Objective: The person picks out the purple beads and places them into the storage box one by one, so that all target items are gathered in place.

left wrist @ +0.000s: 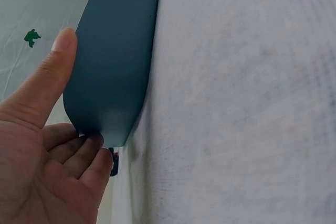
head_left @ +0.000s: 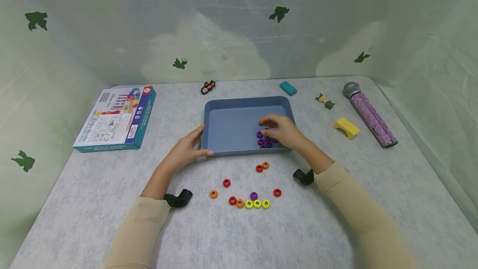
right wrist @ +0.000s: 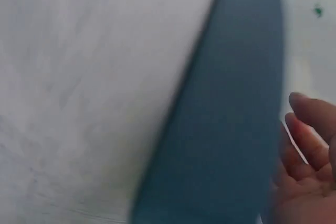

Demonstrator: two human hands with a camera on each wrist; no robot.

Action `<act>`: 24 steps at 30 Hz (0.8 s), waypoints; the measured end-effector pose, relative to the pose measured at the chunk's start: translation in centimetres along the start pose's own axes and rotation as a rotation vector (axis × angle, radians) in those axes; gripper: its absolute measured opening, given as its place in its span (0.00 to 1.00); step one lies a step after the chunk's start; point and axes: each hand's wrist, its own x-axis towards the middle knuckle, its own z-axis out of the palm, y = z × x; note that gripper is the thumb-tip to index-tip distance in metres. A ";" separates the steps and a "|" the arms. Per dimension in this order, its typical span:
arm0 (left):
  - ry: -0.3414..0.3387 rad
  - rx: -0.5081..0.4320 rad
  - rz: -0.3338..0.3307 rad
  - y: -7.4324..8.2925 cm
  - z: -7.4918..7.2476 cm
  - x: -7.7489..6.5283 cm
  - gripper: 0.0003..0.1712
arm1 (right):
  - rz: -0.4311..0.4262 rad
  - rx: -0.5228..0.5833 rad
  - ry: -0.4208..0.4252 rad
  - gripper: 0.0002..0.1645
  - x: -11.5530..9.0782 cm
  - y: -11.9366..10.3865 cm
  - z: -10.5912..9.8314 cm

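A shallow blue-grey tray (head_left: pixel 239 130) lies in the middle of the table. At its front left corner my left hand (head_left: pixel 184 150) holds the tray, thumb on the front wall and fingers around the side; the left wrist view shows the thumb (left wrist: pixel 65 45) against the wall. Several purple beads (head_left: pixel 260 141) are gathered in the tray's front right part. Above them is my right hand (head_left: pixel 284 132), its fingers bent loosely and apart, partly covering the beads. In the right wrist view, that hand (right wrist: pixel 310 156) shows beyond the tray wall (right wrist: pixel 231 103), with nothing visible between its fingers.
Before the tray lie red beads (head_left: pixel 226 183), orange beads (head_left: pixel 213 194), yellow beads (head_left: pixel 257 204) and a purple bead (head_left: pixel 254 196). Around it are a box (head_left: pixel 115 119), small toy (head_left: pixel 208 87), teal block (head_left: pixel 288 88), small figure (head_left: pixel 325 101), yellow arch block (head_left: pixel 347 128) and glittery microphone (head_left: pixel 369 113).
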 end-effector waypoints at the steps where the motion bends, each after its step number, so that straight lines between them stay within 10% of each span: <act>1: 0.001 -0.001 -0.002 0.0 0.0 0.0 0.55 | -0.047 0.017 0.000 0.19 -0.5 -0.5 0.1; 8: 0.007 -0.002 0.000 -0.1 0.0 0.0 0.54 | -0.264 0.156 -0.132 0.19 -4.6 -2.6 2.4; 24: 0.001 -0.016 0.002 0.1 0.0 0.0 0.54 | -0.181 0.093 -0.471 0.11 -8.3 -1.5 6.5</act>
